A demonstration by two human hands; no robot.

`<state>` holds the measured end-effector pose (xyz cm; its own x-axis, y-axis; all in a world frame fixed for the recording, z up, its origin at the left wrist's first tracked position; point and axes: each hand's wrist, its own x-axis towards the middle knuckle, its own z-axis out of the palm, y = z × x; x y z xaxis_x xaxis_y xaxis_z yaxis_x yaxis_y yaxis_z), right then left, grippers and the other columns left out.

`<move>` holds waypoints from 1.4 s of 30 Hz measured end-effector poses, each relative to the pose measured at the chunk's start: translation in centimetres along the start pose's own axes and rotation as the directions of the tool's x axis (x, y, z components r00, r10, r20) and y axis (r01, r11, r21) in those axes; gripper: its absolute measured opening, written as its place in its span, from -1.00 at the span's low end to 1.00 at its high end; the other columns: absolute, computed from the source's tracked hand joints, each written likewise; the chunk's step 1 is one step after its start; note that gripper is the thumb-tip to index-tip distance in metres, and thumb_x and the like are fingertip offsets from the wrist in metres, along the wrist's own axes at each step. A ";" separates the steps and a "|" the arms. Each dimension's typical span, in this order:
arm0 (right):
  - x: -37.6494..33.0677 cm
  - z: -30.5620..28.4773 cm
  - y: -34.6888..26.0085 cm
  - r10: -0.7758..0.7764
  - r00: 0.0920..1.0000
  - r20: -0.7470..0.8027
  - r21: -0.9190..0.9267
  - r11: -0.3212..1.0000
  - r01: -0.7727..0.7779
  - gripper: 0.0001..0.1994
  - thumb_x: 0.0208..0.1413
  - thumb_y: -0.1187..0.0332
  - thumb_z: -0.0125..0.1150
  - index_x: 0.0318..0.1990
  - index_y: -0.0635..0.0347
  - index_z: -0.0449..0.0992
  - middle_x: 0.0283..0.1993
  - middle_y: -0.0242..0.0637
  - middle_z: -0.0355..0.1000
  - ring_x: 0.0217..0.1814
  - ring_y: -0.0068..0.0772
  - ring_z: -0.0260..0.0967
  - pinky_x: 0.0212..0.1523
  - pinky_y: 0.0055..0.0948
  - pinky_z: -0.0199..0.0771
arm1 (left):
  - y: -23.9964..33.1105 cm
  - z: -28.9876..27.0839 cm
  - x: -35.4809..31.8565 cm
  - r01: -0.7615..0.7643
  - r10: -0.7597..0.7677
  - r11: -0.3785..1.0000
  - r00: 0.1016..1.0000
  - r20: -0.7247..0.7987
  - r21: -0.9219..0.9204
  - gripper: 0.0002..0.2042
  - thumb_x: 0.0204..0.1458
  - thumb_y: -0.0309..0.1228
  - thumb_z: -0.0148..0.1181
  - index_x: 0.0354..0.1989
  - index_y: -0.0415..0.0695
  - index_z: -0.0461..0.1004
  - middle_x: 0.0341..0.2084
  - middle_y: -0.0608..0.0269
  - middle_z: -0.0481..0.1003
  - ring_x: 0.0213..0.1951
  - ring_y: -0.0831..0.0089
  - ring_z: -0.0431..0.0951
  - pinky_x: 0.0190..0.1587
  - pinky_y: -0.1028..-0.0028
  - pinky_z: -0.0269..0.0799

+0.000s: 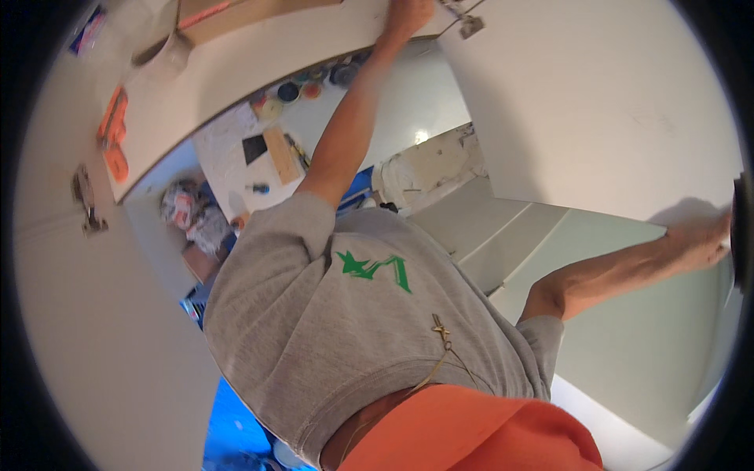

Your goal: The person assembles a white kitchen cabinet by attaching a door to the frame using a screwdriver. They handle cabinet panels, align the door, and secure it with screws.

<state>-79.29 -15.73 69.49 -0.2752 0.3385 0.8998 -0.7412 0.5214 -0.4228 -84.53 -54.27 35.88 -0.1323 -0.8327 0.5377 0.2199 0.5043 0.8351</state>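
At the upper edge my left hand (408, 16) is partly cut off by the picture. Its fingers look curled, and what they hold, if anything, is hidden. Close beside it is a metal hinge (471, 27) at the edge of a large white cabinet door (605, 102). My right arm stretches out to the right, where my right hand (701, 237) grips the lower edge of that door. A dark rounded object (740, 235) sits against its fingertips, only partly in view.
Another white door (86, 290) with a hinge (88, 200) stands at left. An orange-handled tool (115, 133) and a roll-like object (163, 61) lie on the white shelf (228, 74). Below are a worktop (228, 153) with a wood piece (281, 155), several jars (289, 93) and plastic bags (188, 208).
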 end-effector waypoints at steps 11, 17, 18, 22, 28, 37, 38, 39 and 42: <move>-0.5 0.9 -0.6 -0.045 0.991 0.129 -0.141 0.988 0.064 -0.40 0.14 0.00 0.24 0.04 0.49 0.46 0.01 0.18 0.48 -0.04 0.04 0.50 -0.07 -0.05 0.59 | 0.7 4.6 0.4 0.108 -0.154 0.942 0.980 -0.127 -0.317 -0.78 0.23 -0.45 -0.11 -0.35 -0.32 0.42 -0.55 -0.03 0.56 -0.43 0.10 0.57 -0.26 0.19 0.48; -1.0 0.7 -2.0 -0.034 0.991 0.129 -0.168 0.984 0.055 -0.34 0.15 -0.05 0.21 0.07 0.51 0.44 0.05 0.21 0.46 0.02 0.08 0.50 0.00 -0.03 0.59 | -1.2 5.4 1.4 0.143 -0.174 0.940 0.982 -0.073 -0.310 -0.78 0.24 -0.43 -0.14 -0.26 -0.33 0.40 -0.45 -0.07 0.51 -0.32 0.08 0.52 -0.14 0.17 0.42; -1.3 0.4 -2.3 -0.032 0.995 0.099 -0.169 0.984 0.049 -0.34 0.15 -0.06 0.20 0.08 0.52 0.43 0.06 0.22 0.46 0.03 0.09 0.49 0.01 -0.02 0.59 | -1.2 5.5 2.0 0.125 -0.161 0.946 0.982 -0.099 -0.298 -0.78 0.25 -0.43 -0.14 -0.23 -0.34 0.40 -0.40 -0.09 0.50 -0.28 0.06 0.51 -0.11 0.16 0.40; -2.1 0.1 -3.2 0.058 0.998 0.014 -0.094 0.994 -0.057 -0.34 0.16 -0.05 0.21 0.10 0.49 0.42 0.09 0.21 0.44 0.07 0.06 0.49 0.06 -0.04 0.60 | -1.1 5.5 4.4 0.104 -0.153 0.961 0.972 -0.181 -0.257 -0.75 0.27 -0.42 -0.15 -0.12 -0.37 0.39 -0.23 -0.16 0.46 -0.12 -0.01 0.44 0.03 0.12 0.31; -2.8 0.5 -4.1 0.143 0.990 -0.008 0.023 0.989 -0.143 -0.46 0.16 0.05 0.23 0.07 0.41 0.45 0.06 0.12 0.47 0.06 -0.05 0.51 -0.03 -0.12 0.68 | -2.3 6.8 5.1 0.051 -0.086 0.992 0.942 -0.325 -0.115 -0.70 0.30 -0.40 -0.16 0.01 -0.38 0.38 -0.05 -0.22 0.42 0.08 -0.08 0.35 0.19 0.07 0.20; -2.8 0.4 -5.0 0.164 0.983 0.082 0.111 0.979 -0.173 -0.45 0.18 0.08 0.22 0.15 0.38 0.42 0.13 0.08 0.43 0.13 -0.04 0.46 0.09 -0.15 0.61 | -4.7 6.6 5.9 0.124 -0.182 0.948 0.967 -0.177 -0.294 -0.69 0.29 -0.39 -0.14 0.06 -0.34 0.39 -0.03 -0.18 0.45 0.04 -0.08 0.41 0.17 0.11 0.28; -2.9 0.4 -5.0 0.164 0.983 0.082 0.105 0.979 -0.173 -0.45 0.18 0.08 0.22 0.15 0.38 0.43 0.14 0.08 0.43 0.14 -0.03 0.46 0.11 -0.14 0.59 | -4.8 6.7 5.9 0.088 -0.146 0.964 0.964 -0.222 -0.249 -0.69 0.29 -0.39 -0.13 0.05 -0.34 0.40 -0.04 -0.18 0.45 0.03 -0.07 0.42 0.16 0.13 0.29; -2.9 0.4 -5.0 0.163 0.984 0.077 0.100 0.980 -0.171 -0.45 0.18 0.08 0.22 0.16 0.38 0.43 0.14 0.07 0.43 0.15 -0.03 0.45 0.13 -0.14 0.58 | -4.7 7.0 5.9 0.052 -0.106 0.977 0.958 -0.265 -0.204 -0.69 0.29 -0.39 -0.13 0.04 -0.35 0.41 -0.04 -0.18 0.46 0.03 -0.06 0.43 0.15 0.14 0.30; -3.0 0.6 -5.1 0.160 0.987 0.024 0.042 0.986 -0.161 -0.45 0.17 0.07 0.24 0.16 0.35 0.44 0.14 0.06 0.43 0.14 -0.02 0.45 0.12 -0.11 0.58 | -4.3 7.0 5.7 0.048 -0.065 0.995 0.975 -0.214 -0.085 -0.71 0.29 -0.40 -0.14 -0.01 -0.34 0.44 -0.04 -0.18 0.48 0.03 -0.05 0.45 0.16 0.16 0.30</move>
<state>-75.04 -19.91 68.98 -0.4052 0.3988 0.8227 -0.7123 0.4264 -0.5575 -93.02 -59.61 36.14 0.0632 -0.8935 0.4447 0.2946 0.4424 0.8470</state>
